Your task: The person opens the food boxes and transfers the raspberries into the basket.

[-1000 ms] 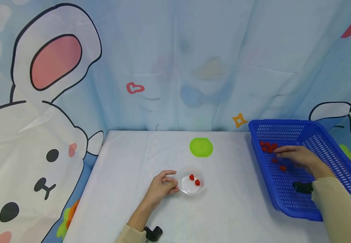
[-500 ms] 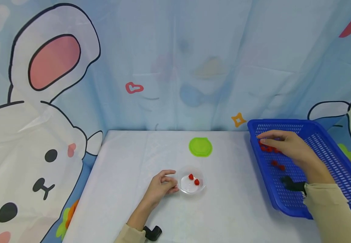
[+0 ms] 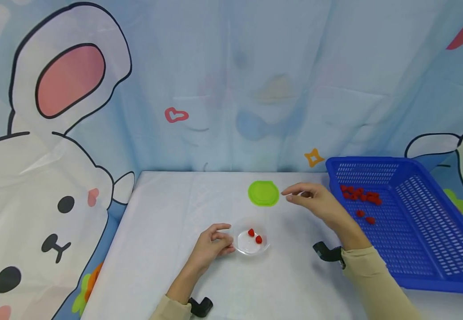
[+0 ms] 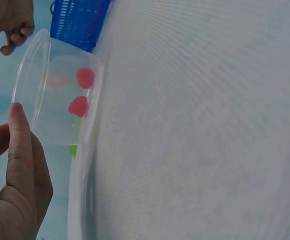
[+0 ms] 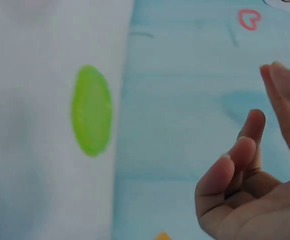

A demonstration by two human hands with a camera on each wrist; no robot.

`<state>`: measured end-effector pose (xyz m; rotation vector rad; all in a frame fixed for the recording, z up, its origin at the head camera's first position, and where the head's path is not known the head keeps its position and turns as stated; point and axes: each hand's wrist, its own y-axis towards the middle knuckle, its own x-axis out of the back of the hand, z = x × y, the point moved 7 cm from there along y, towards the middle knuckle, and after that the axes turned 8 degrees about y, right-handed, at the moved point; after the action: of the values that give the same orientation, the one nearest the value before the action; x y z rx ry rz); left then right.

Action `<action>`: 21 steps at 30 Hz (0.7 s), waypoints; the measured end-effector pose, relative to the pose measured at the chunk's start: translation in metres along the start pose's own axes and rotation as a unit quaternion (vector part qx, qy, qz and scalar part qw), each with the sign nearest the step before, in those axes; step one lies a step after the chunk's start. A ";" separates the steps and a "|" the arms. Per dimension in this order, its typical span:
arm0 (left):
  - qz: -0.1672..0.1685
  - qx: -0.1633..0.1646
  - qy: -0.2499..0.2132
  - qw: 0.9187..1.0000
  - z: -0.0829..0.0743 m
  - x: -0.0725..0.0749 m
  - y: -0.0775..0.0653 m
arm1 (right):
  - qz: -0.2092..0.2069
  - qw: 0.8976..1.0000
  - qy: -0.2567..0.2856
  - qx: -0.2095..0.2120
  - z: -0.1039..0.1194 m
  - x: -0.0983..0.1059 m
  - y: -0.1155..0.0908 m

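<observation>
A clear plastic bowl stands on the white table with two small red berry-like pieces in it. My left hand is at the bowl's left side, fingertips touching near its rim. My right hand is raised over the table between the green lid and the blue basket. In the right wrist view its thumb and index fingertips come together, while the other fingers are bent. No red piece shows there; I cannot tell whether something small is between those tips.
Several more red pieces lie in the basket's far left part, with two a little nearer. A blue cartoon-printed curtain hangs behind the table. Each wrist wears a black device.
My right hand has left the red pieces in the basket, risen over its left side and moved leftward toward the lid and bowl. My left hand has stayed at the bowl.
</observation>
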<state>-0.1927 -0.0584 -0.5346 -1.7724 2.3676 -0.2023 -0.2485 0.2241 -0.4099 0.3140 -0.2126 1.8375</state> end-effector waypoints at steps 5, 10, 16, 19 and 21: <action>0.000 -0.003 -0.001 1.000 -0.001 0.000 -0.001 | 0.067 0.998 0.007 -0.015 -0.030 -0.038 0.017; -0.004 -0.004 0.003 1.000 -0.001 0.002 -0.001 | 0.176 0.984 -0.007 -0.015 -0.045 -0.072 0.034; -0.005 -0.007 0.000 1.000 -0.002 0.002 -0.001 | 0.318 0.947 -0.053 0.006 -0.050 -0.106 0.051; -0.003 -0.008 -0.002 1.000 -0.002 0.001 -0.001 | 0.388 0.919 -0.069 0.029 -0.049 -0.120 0.054; -0.002 -0.008 -0.001 1.000 -0.002 0.000 -0.001 | 0.430 0.899 -0.076 0.043 -0.046 -0.128 0.054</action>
<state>-0.1925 -0.0583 -0.5321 -1.7831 2.3726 -0.1825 -0.2714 0.1063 -0.4939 0.4741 -0.4278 2.7068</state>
